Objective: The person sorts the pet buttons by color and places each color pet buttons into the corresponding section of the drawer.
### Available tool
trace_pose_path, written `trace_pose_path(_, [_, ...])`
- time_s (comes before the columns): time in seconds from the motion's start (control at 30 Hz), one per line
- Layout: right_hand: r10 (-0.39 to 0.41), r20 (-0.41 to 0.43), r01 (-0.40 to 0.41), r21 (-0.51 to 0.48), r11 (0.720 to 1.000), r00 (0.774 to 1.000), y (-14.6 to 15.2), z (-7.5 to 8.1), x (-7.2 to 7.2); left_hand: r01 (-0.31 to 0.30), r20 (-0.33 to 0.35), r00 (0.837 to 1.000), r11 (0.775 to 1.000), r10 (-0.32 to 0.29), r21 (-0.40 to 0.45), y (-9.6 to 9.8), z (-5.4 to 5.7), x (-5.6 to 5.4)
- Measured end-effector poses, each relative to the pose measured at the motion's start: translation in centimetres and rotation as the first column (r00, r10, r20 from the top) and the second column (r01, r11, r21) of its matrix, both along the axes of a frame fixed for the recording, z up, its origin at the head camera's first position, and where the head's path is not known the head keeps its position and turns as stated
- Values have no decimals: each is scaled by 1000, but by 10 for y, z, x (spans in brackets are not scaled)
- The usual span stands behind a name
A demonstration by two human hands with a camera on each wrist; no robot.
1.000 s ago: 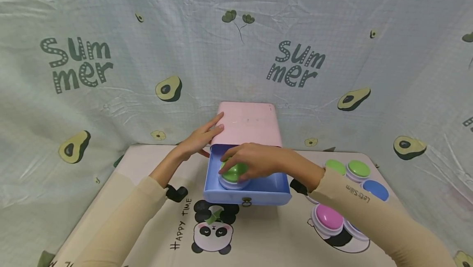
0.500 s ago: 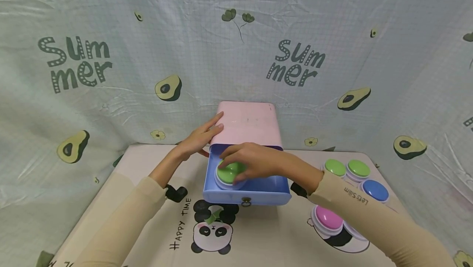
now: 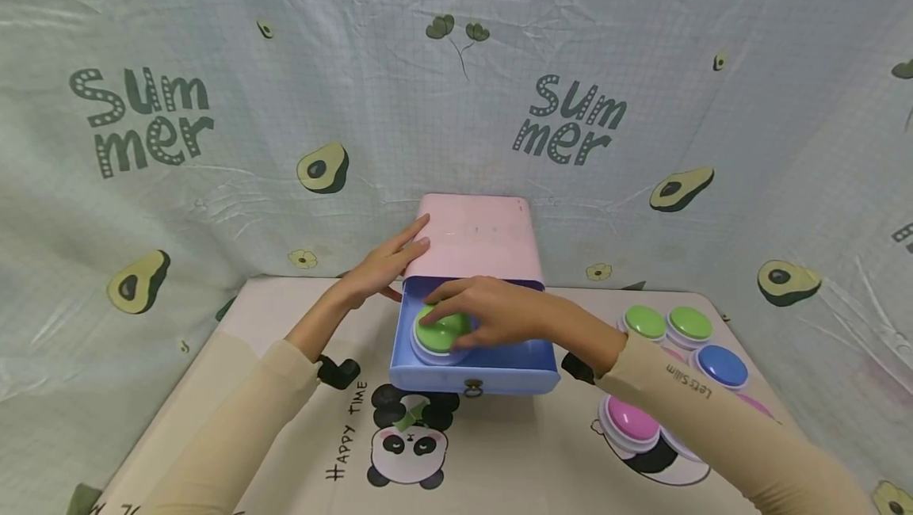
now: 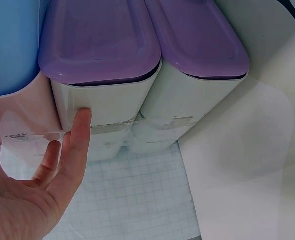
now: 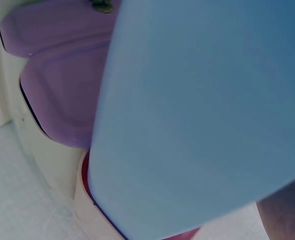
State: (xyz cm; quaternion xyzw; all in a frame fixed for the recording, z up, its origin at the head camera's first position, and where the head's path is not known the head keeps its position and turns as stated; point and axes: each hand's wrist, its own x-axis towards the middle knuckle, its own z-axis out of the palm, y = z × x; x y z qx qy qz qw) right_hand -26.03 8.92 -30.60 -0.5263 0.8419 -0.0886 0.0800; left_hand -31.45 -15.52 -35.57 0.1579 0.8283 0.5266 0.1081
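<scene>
In the head view, a blue drawer (image 3: 509,380) stands pulled out of a pink-topped cabinet (image 3: 479,239). Inside its left part sits a round button with a green dome (image 3: 438,334) and white base. My right hand (image 3: 495,310) holds this button from above, fingers at its far side and thumb at its near side. My left hand (image 3: 378,271) rests against the cabinet's left side, fingers extended. The left wrist view shows the left hand (image 4: 37,200) with a fingertip on the pale casing. In the right wrist view, the blue drawer (image 5: 197,115) hides most of the hand.
On the table's right lie several similar buttons, among them a blue one (image 3: 722,365), a pink one (image 3: 631,420) and green ones, partly behind the right sleeve. Purple drawers (image 4: 102,40) sit below the blue one. A patterned sheet (image 3: 456,127) hangs behind the cabinet.
The green-domed button has shifted slightly left inside the drawer, the right hand's fingers staying on it. The left hand keeps its place on the cabinet.
</scene>
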Motion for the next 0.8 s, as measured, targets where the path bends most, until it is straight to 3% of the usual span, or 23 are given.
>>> trace_pose_path(0.5, [-20, 15, 21, -44, 999, 1000, 8, -1, 2, -9, -6, 1000, 1000, 9, -13, 0, 1, 1])
trace_pose_path(0.63, [-7, 8, 8, -135, 991, 1000, 20, 8, 2, -9, -6, 1000, 1000, 9, -22, -1, 1, 0])
trace_pose_path(0.8, [-38, 11, 39, -292, 956, 999, 49, 19, -1, -20, -1, 1000, 999, 20, -29, 1, -1, -3])
